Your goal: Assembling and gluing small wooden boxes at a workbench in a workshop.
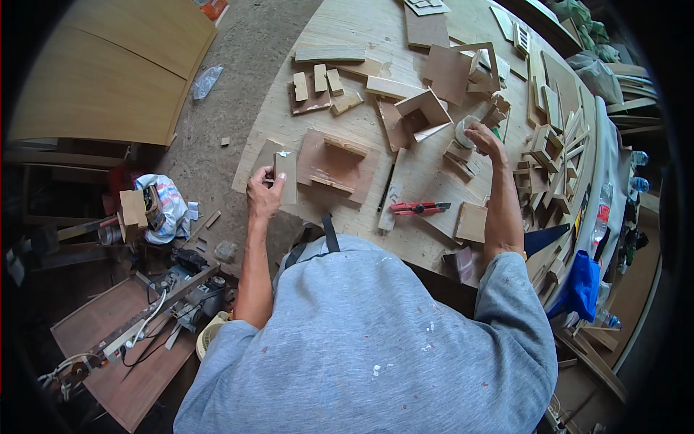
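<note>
Head view: the left hand (264,194) grips a wood block (280,168), thumb on its near side, above the table's (340,124) near left edge; a white smear shows at the block's top end. Well to the right, the right hand (486,139) is at the rim of a white cup (464,134), fingers curled down; whether they grip anything, I cannot tell.

Between the hands, just right of the block, lies a brown board (354,171) bearing two wood strips (332,184). Farther right sits a tilted open box (432,108), near the cup. A red cutter (419,208) lies nearer the body. Beyond the board, small blocks (320,78) stand and lie grouped together.
</note>
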Motion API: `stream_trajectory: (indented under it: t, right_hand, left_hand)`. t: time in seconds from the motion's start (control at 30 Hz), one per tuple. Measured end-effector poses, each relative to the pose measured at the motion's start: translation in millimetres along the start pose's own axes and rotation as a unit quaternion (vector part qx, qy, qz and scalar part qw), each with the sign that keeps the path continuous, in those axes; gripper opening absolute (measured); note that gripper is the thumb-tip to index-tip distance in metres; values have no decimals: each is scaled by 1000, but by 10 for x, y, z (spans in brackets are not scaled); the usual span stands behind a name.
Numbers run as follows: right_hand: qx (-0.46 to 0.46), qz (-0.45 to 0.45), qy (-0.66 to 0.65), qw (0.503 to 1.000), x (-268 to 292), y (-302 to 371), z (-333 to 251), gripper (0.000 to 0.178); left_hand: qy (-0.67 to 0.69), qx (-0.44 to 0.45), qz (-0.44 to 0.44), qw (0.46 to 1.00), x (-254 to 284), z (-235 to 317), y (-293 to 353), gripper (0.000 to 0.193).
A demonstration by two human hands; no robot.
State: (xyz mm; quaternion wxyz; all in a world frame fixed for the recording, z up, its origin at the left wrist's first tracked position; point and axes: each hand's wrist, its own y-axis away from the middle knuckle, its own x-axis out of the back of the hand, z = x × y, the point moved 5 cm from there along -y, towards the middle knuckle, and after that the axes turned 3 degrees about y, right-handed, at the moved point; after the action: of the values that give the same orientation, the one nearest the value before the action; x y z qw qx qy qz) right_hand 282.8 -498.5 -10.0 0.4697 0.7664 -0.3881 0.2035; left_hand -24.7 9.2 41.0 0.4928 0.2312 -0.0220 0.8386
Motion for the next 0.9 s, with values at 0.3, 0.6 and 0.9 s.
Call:
stream_trajectory:
  t: [0.3, 0.6, 0.9]
  right_hand:
    - [21, 104, 135, 985, 46, 48, 9, 44]
    - [-7, 50, 126, 991, 7, 169, -208, 48]
    - [56, 252, 232, 938, 82, 341, -123, 43]
  left_hand:
    - [16, -6, -11, 1000, -3, 24, -46, 23]
    - [39, 3, -15, 999, 27, -76, -6, 22]
    - [142, 23, -55, 988, -17, -24, -10, 21]
